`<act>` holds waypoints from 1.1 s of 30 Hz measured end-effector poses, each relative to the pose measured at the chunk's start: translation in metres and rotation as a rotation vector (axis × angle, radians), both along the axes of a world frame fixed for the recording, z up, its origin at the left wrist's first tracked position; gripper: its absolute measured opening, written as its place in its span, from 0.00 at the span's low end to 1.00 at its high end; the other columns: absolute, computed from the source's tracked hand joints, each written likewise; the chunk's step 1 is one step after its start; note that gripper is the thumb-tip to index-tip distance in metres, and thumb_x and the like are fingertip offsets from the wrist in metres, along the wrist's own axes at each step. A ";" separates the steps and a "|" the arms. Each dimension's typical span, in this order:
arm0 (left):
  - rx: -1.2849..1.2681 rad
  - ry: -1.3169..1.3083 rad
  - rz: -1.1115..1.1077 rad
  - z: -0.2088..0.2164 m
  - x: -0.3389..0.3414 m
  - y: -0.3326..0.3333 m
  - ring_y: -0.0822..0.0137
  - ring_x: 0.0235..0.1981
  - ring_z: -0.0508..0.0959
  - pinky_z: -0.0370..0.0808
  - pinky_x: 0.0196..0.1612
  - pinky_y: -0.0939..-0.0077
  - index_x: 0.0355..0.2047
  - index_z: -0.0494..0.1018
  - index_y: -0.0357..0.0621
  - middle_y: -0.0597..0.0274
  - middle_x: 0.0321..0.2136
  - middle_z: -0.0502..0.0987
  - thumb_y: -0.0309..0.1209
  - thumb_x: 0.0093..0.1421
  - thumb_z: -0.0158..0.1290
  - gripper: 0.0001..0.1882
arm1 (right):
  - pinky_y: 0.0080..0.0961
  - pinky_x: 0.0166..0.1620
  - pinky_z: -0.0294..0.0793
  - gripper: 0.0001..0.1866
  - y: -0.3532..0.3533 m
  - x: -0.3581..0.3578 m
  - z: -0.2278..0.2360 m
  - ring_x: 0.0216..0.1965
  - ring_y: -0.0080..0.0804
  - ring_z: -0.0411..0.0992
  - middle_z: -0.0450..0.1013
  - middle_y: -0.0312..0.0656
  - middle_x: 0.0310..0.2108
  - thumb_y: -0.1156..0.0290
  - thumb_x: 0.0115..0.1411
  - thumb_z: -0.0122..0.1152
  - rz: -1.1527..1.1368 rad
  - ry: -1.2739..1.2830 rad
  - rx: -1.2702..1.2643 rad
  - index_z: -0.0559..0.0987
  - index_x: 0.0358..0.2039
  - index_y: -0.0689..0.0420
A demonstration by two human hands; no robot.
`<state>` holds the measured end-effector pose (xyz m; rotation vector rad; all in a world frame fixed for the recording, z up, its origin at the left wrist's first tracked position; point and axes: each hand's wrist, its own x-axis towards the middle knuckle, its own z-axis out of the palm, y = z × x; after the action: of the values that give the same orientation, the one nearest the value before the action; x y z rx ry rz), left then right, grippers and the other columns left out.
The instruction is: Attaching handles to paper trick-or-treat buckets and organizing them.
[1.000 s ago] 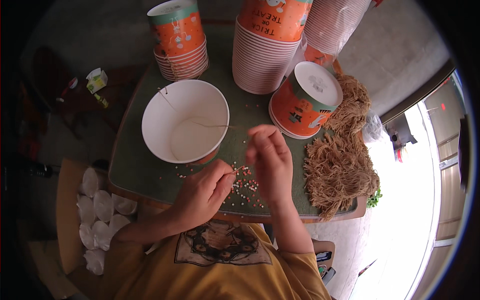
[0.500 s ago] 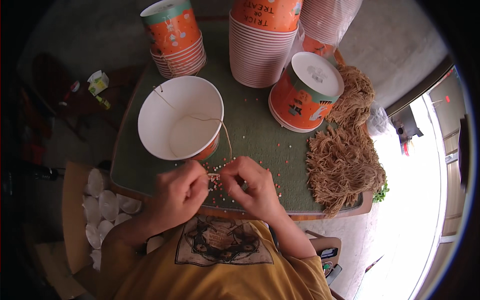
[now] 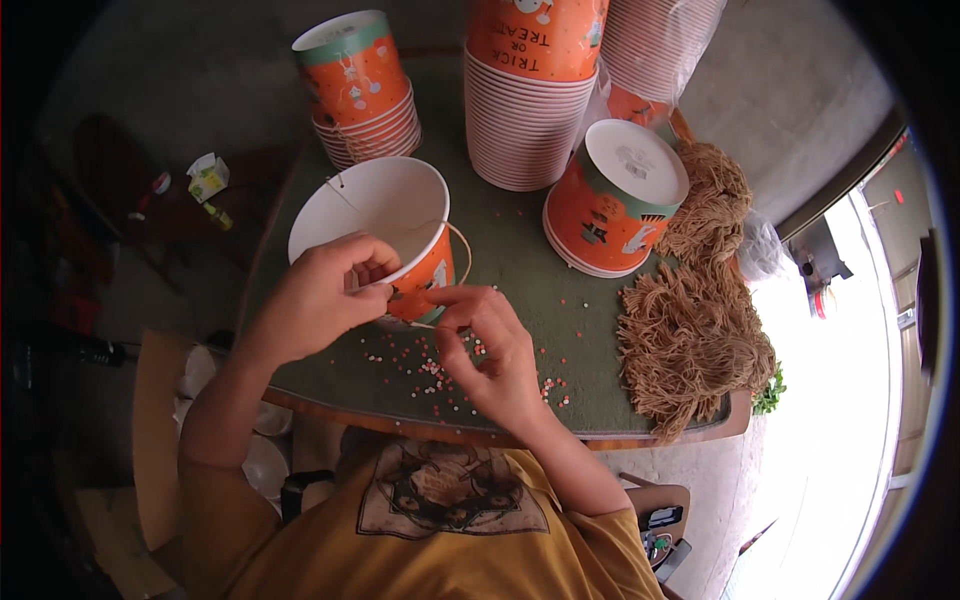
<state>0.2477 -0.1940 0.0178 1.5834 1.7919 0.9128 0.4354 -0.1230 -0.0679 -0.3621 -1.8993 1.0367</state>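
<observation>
A white-lined orange paper bucket (image 3: 372, 200) stands open side up on the table, tilted a little. A thin tan string (image 3: 463, 245) loops from its right rim down toward my hands. My left hand (image 3: 318, 300) is closed at the near rim, fingertips over the edge. Whether it also holds string is hidden. Just right of the bucket, my right hand (image 3: 492, 350) pinches the string near the bucket's outer wall. Small pink and white round bits (image 3: 435, 378) lie scattered on the table beneath my hands.
Behind stand a left stack of orange buckets (image 3: 360, 85), a tall middle stack (image 3: 525, 120) and a plastic-wrapped one (image 3: 660, 50). An upside-down bucket (image 3: 620, 200) and bundles of tan string (image 3: 690, 340) are at right. A carton of clear plastic pieces (image 3: 155, 430) sits lower left.
My left hand has moved up and left from the string to the bucket's near rim. My right hand stays near the string, slightly right. The view has shifted a little.
</observation>
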 end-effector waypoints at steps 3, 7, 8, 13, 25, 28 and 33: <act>-0.100 -0.124 -0.015 0.007 -0.009 0.006 0.81 0.30 0.71 0.72 0.35 0.84 0.39 0.72 0.33 0.68 0.29 0.73 0.21 0.56 0.51 0.09 | 0.32 0.43 0.73 0.09 0.002 -0.009 0.006 0.42 0.40 0.72 0.74 0.44 0.45 0.82 0.49 0.58 -0.017 0.002 0.134 0.71 0.31 0.59; -0.117 -0.174 -0.015 0.011 -0.011 0.008 0.81 0.31 0.71 0.72 0.36 0.84 0.39 0.72 0.33 0.69 0.29 0.73 0.21 0.56 0.51 0.09 | 0.36 0.42 0.74 0.12 0.004 -0.019 0.007 0.41 0.45 0.72 0.73 0.43 0.43 0.81 0.47 0.60 -0.015 -0.031 0.223 0.71 0.33 0.59; -0.115 -0.167 -0.003 0.012 -0.012 0.008 0.81 0.31 0.71 0.72 0.36 0.84 0.38 0.73 0.33 0.70 0.29 0.73 0.21 0.56 0.51 0.09 | 0.36 0.42 0.74 0.12 0.005 -0.018 0.005 0.41 0.45 0.72 0.73 0.43 0.43 0.81 0.47 0.60 -0.015 -0.032 0.224 0.71 0.33 0.59; -0.113 -0.176 0.012 0.010 -0.017 0.008 0.81 0.32 0.70 0.71 0.37 0.84 0.37 0.72 0.34 0.70 0.29 0.72 0.21 0.56 0.51 0.08 | 0.37 0.40 0.74 0.12 0.010 -0.023 0.004 0.39 0.44 0.73 0.71 0.44 0.38 0.83 0.47 0.60 -0.085 0.012 0.150 0.70 0.33 0.60; -0.089 -0.353 -0.003 0.001 -0.011 0.009 0.80 0.31 0.71 0.75 0.35 0.84 0.42 0.68 0.37 0.68 0.31 0.71 0.19 0.57 0.50 0.12 | 0.27 0.30 0.77 0.09 0.005 -0.041 0.013 0.32 0.34 0.75 0.70 0.44 0.40 0.83 0.52 0.59 -0.200 0.023 0.076 0.69 0.32 0.61; -0.060 -0.360 -0.030 -0.004 -0.012 0.009 0.80 0.31 0.72 0.75 0.34 0.84 0.44 0.68 0.37 0.67 0.31 0.71 0.19 0.57 0.49 0.13 | 0.25 0.31 0.79 0.08 0.004 -0.041 0.014 0.34 0.34 0.76 0.71 0.46 0.41 0.84 0.53 0.59 -0.197 -0.003 0.050 0.70 0.32 0.62; -0.096 -0.347 -0.034 -0.002 -0.008 0.009 0.80 0.29 0.72 0.74 0.34 0.84 0.47 0.68 0.36 0.68 0.29 0.72 0.19 0.59 0.49 0.15 | 0.30 0.29 0.77 0.10 0.006 -0.044 0.008 0.30 0.37 0.75 0.68 0.42 0.40 0.79 0.52 0.61 -0.230 -0.010 0.108 0.69 0.33 0.59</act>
<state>0.2397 -0.1846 0.0162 1.3004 1.5367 1.0004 0.3915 -0.1170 -0.0596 -0.5109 -1.8635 0.7779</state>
